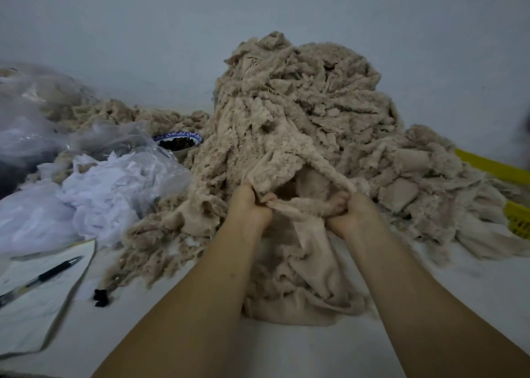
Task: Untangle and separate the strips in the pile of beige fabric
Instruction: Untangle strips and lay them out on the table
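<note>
**Two Hands Spread One Strip at the Foot of the Beige Pile**

At the far left, a sheet of paper [37, 314] with a pen [46, 275] laid across it is seen on the surface [286, 352], probably kept within reach for notes. Beside it, clear plastic bags [109, 188] stuffed with white cloth are heaped. A patterned bowl [178, 141] of dark bits is tucked behind them, close against the beige heap.

In the middle, the left hand [249, 205] is curled tightly round one end of a strip [301, 204]. The strip is stretched across to the right hand [354, 212], whose fingers are likewise closed on the fabric. It is held spread between the two, apparently so that its edges can be traced and freed from the tangle.

The pile of beige fabric [301, 105] is heaped high directly behind the hands, and loose lengths trail forward beneath the wrists. At the far right, a yellow basket [516, 220] is partly buried under the spill.
</note>
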{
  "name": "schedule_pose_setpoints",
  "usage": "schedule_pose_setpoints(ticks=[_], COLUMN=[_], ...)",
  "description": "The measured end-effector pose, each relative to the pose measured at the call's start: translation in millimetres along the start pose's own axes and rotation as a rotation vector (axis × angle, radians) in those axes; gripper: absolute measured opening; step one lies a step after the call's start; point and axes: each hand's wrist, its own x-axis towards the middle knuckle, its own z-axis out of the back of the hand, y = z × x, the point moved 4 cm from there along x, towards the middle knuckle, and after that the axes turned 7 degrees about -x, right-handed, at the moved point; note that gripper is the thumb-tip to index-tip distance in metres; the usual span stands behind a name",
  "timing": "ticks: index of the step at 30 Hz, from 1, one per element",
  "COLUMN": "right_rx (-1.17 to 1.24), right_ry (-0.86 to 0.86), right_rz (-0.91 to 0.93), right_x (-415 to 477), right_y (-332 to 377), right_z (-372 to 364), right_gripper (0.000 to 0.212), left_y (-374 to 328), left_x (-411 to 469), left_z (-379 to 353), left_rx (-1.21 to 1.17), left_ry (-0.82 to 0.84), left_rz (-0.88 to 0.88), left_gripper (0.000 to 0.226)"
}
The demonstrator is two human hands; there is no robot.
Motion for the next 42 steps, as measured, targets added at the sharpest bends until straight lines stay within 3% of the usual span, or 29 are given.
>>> schedule_pose_setpoints(ticks=[2,5,8,10,13,15,18,21,22,24,26,28,33,36,38,40,42], right_rx=[-0.02,-0.224,-0.489,-0.517,-0.47,-0.612,-1.075,-1.459,-1.443,-1.305,-1.125,-1.012,-0.854,-0.833,-0.853,-0.767,-0.631], right_ry=[0.054,0.033,-0.031,-0.024,0.157,0.192,-0.056,-0.378,-0.374,-0.194,0.093,0.275,0.175,0.208,0.176,0.125,0.167], right_rz=[0.019,0.152,0.253,0.27,0.183,0.256,0.516,0.674,0.728,0.813,0.632,0.359,0.136,0.035,0.022,0.031,0.019], right_x=[-3.1,-8.0,-9.2,-7.2,-9.5,-11.3,-15.5,-13.5,-16.6,-25.1,-32.9,-35.2,-12.3,-9.3,-8.1,-4.3,-2.0], right_y=[4.0,10.2,28.2,43.2,39.7,31.8,43.7,58.4,54.8,40.3,17.5,0.5,2.0,-2.0,-4.1,-2.7,-1.7], right_z=[2.0,7.9,29.6,43.7,33.5,18.2,15.3,26.8,22.8,1.9,-24.4,-41.0,-48.0,-54.6,-58.2,-58.8,-58.5], right_gripper=[0.053,0.035,0.03,0.029,0.026,0.029,0.036,0.029,0.033,0.027,0.034,0.037,0.023,0.032,0.026,0.023,0.03], left_y=[-11.8,-25.4,-63.7,-85.6,-73.8,-48.3,-31.3,-28.8,-23.6,-6.9,7.5,17.2,26.3,26.3,26.1,21.7,16.9], left_x=[-2.1,-3.6,-4.8,-2.1,-5.4,-10.3,-23.8,-40.4,-45.5,-51.8,-53.1,-51.4,-37.8,-29.4,-23.8,-18.2,-11.9], left_z=[-1.1,-1.0,3.2,2.4,-3.3,-5.4,-5.8,-12.9,-16.1,-18.1,-16.8,-14.6,-1.7,5.9,8.0,8.7,12.6], left_rx=[0.029,0.026,0.069,0.111,0.24,0.321,0.38,0.616,0.737,0.98,1.223,1.406,1.655,1.711,1.697,1.551,1.237], left_ry=[0.001,-0.037,-0.062,-0.075,-0.053,0.0,0.04,0.11,0.138,0.186,0.233,0.295,0.402,0.427,0.421,0.313,0.163], left_rz=[-0.031,-0.124,-0.249,-0.283,-0.202,-0.08,0.006,-0.171,-0.24,-0.347,-0.444,-0.508,-0.501,-0.457,-0.406,-0.273,-0.027], left_gripper=[0.026,0.018,0.025,0.024,0.01,0.014,0.024,0.021,0.023,0.028,0.034,0.036,0.038,0.031,0.029,0.033,0.048])
